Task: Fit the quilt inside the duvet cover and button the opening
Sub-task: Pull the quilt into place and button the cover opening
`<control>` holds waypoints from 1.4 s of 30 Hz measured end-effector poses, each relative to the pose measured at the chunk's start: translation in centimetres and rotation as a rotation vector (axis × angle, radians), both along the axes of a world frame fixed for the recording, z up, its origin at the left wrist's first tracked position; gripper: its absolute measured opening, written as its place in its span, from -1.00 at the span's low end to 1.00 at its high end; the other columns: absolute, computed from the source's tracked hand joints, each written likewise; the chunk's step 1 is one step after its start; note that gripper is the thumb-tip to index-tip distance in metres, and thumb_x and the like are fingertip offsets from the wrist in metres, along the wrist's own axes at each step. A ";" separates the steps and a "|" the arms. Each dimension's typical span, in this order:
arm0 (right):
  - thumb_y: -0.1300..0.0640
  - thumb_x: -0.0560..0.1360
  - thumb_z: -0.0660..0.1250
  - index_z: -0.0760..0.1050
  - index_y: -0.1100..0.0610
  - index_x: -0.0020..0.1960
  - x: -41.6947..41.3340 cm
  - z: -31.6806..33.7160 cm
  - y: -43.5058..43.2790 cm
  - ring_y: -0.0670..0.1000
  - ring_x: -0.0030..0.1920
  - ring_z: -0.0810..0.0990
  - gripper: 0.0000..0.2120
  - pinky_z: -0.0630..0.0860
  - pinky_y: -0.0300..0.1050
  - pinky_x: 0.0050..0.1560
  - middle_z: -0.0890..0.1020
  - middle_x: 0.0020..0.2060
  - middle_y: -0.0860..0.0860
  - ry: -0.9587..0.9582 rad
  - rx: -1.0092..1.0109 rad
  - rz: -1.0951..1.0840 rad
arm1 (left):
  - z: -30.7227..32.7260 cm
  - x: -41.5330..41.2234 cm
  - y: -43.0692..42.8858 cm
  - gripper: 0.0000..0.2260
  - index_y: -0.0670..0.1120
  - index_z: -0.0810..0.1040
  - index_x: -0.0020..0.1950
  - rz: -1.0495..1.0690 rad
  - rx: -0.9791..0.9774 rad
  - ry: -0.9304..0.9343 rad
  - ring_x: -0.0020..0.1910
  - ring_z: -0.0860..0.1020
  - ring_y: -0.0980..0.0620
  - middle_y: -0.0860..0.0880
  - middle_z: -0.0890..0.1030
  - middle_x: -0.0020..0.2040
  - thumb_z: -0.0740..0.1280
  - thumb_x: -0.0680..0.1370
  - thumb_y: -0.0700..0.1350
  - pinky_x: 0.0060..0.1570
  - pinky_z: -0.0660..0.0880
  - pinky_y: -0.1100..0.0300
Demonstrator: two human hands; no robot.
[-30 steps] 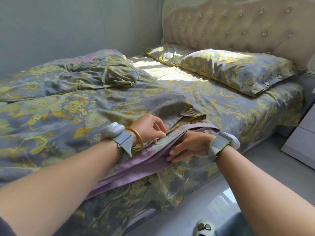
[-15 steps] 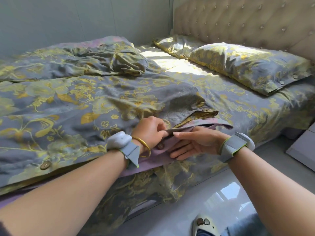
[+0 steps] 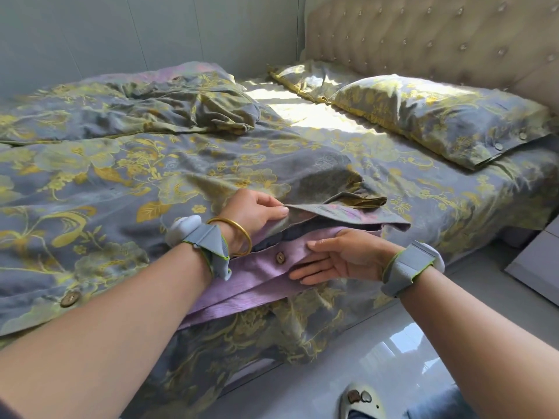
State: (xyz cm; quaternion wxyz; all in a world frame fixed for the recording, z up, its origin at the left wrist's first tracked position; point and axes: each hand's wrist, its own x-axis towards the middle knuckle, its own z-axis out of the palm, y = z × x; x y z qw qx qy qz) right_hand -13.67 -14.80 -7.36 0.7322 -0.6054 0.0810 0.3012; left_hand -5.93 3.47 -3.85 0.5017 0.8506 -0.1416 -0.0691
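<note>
A grey duvet cover (image 3: pixel 127 182) with yellow flowers lies spread over the bed, its opening along the near edge. My left hand (image 3: pixel 257 214) pinches the upper flap of the opening and holds it lifted. My right hand (image 3: pixel 341 258) lies with straight fingers on the lilac lower flap (image 3: pixel 251 276), right of a brown button (image 3: pixel 280 257). A dark gap shows between the two flaps. Another brown button (image 3: pixel 70 298) sits fastened on the cover's edge at the left. The quilt inside is hidden.
A bunched part of the bedding (image 3: pixel 181 107) lies at the far side. Two matching pillows (image 3: pixel 438 116) rest against the tufted headboard (image 3: pixel 423 40). Glossy floor (image 3: pixel 378 358) runs along the bed, with a slipper (image 3: pixel 360 402) near me and a pale cabinet (image 3: pixel 541 261) at right.
My left hand has raised the upper flap, exposing the lilac lower flap and its button. My right hand has slid slightly right along the lower flap, fingers flat.
</note>
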 end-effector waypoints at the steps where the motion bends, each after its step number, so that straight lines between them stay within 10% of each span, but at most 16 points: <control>1: 0.21 0.63 0.13 0.47 0.40 0.25 0.1 0.1 -0.1 0.30 0.23 0.56 -0.67 0.50 0.15 0.25 0.58 0.17 0.37 -0.005 0.049 -0.026 | 0.1 -0.2 0.1 -0.93 -0.10 0.66 -0.16 -0.039 0.045 -0.031 -0.34 0.48 0.19 0.04 0.59 -0.32 0.48 0.43 -0.11 -0.26 0.40 0.45; 13: 0.09 0.50 0.41 0.64 0.16 0.01 -0.7 2.2 3.1 -0.03 -0.14 0.72 -0.84 0.62 -0.27 -0.31 0.72 -0.12 0.09 0.033 -0.043 -0.230 | 0.6 -1.8 1.3 -0.84 0.02 0.59 -0.24 -0.182 0.599 -0.349 -0.23 0.57 0.08 0.07 0.62 -0.27 0.49 0.31 0.05 -0.24 0.47 0.21; 24: 0.32 0.48 0.40 0.64 0.33 0.00 -0.4 1.3 5.7 0.00 -0.24 0.72 -0.88 0.64 -0.22 -0.26 0.71 -0.18 0.11 -0.054 0.069 -0.402 | 0.9 -0.4 2.6 -0.91 -0.10 0.65 -0.16 -0.034 0.143 0.044 -0.16 0.49 0.10 -0.03 0.60 -0.21 0.41 0.49 -0.10 -0.11 0.39 0.26; 42: 0.36 0.48 0.39 0.56 0.44 0.08 0.0 1.7 6.0 0.00 -0.34 0.67 -0.79 0.67 -0.15 -0.26 0.66 -0.22 0.17 -0.161 -0.006 -0.504 | 1.0 -0.7 2.4 -0.89 -0.05 0.63 -0.22 -0.103 0.173 -0.121 -0.22 0.53 0.10 -0.02 0.62 -0.26 0.41 0.48 -0.07 -0.07 0.46 0.18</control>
